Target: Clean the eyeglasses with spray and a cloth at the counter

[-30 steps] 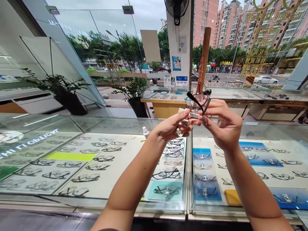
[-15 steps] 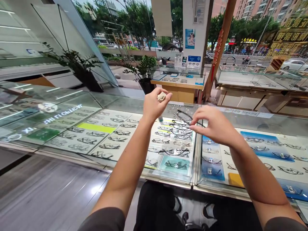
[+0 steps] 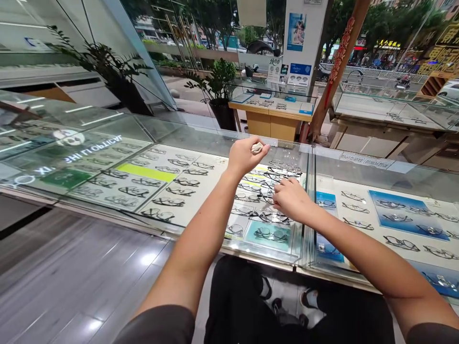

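My left hand [image 3: 245, 155] is closed around a crumpled pale cloth [image 3: 257, 147], which shows between thumb and forefinger above the glass display counter [image 3: 201, 229]. Lower and to the right, my right hand [image 3: 292, 199] reaches down to the counter with its fingers curled together. Dark-framed eyeglasses [image 3: 264, 196] show at its fingertips, and the hand hides part of them. Around both hands lie rows of eyeglasses, among them a pair on a teal card [image 3: 271, 234] nearer to me.
A second glass case [image 3: 362, 248] with eyeglasses on blue cards adjoins on the right. Eyeglasses around a yellow-green strip [image 3: 147, 172] lie to the left. Beyond the counter stand potted plants [image 3: 220, 91] and a wooden display table [image 3: 267, 122]. My legs are below the counter's front edge.
My right hand has lowered the eyeglasses from above the counter to its surface, moving left and down. My left hand keeps the cloth. The view has tilted downward.
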The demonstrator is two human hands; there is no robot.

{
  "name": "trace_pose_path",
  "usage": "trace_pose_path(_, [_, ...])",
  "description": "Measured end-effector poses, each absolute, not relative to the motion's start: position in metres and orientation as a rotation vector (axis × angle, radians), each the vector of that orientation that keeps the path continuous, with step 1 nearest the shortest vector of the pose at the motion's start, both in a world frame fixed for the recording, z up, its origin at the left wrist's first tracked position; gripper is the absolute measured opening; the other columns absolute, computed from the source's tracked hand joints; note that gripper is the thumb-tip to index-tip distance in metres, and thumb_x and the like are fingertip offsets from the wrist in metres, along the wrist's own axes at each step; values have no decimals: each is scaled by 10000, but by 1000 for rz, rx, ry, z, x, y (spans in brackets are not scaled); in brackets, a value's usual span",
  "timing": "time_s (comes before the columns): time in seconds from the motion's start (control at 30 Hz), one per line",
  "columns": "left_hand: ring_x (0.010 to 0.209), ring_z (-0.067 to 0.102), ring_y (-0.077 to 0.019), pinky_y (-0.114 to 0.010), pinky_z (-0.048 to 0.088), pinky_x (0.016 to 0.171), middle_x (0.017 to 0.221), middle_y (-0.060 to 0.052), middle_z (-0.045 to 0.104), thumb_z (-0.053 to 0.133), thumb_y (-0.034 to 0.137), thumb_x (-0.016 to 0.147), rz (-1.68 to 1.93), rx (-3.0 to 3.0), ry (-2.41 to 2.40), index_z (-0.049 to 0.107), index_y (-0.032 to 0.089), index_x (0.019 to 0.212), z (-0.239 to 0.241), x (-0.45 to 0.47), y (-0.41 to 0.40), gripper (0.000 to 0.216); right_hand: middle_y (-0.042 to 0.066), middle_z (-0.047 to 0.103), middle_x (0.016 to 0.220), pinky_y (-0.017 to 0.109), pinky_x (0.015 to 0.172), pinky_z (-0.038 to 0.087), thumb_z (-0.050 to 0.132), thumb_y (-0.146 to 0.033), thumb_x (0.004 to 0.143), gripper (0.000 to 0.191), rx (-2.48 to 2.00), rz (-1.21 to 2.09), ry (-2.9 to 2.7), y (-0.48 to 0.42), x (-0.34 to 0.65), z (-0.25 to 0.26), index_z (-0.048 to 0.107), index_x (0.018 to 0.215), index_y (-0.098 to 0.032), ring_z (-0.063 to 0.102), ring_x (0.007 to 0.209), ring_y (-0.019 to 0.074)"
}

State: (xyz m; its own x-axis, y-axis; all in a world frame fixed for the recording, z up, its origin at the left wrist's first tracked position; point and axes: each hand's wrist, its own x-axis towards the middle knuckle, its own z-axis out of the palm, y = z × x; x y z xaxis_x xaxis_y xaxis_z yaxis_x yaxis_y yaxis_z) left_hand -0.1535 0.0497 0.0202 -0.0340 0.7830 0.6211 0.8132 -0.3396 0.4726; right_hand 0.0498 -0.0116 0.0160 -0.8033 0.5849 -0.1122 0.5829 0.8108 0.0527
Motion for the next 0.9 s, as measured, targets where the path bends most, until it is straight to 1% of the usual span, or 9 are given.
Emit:
trace_pose_path(0.3, [651,573,-183,-303,347,649,710,-38,686,567,578,922,-1326,-2177,-1827,679,193,820,16,-153,49,413,131,773,1094,401,892,278,650,-319,997,237,948,60,2840,-7,45,15,817,933,-163,556,1084,283])
trace_pose_path(0.53, [643,575,-180,-300,351,647,704,-37,693,563,593,913,-1338,-2194,-1820,668,195,798,14,-153,48,428,143,749,1130,426,931,302,535,-341,1043,354,991,30,2904,-11,45,12,816,953,-146,573,1097,290])
trace_pose_path(0.6, [646,581,-182,-301,353,646,701,-37,693,568,596,910,-1348,-2195,-1825,667,194,796,13,-153,48,429,131,742,1130,425,926,309,533,-329,1035,345,992,-35,2925,-15,47,17,817,945,-155,578,1081,280])
trace_pose_path(0.7, [644,584,-183,-301,360,641,689,-35,689,566,600,908,-1353,-2196,-1844,666,195,800,14,-153,48,430,101,745,1083,414,917,318,613,-349,984,270,939,-198,2914,-23,50,28,821,931,-184,584,1041,263])
trace_pose_path(0.77, [641,585,-181,-299,369,640,692,-34,693,566,602,903,-1354,-2201,-1859,667,196,803,15,-153,47,430,98,749,1074,407,910,321,646,-329,957,228,903,-240,2873,-28,51,33,822,931,-187,588,1041,263])
trace_pose_path(0.9, [670,622,-188,-287,408,630,736,-40,719,638,563,833,-1375,-2398,-1899,682,192,804,19,-151,45,375,116,753,1112,399,889,327,582,-243,969,250,923,-221,2821,-33,47,34,815,911,-173,604,1054,266])
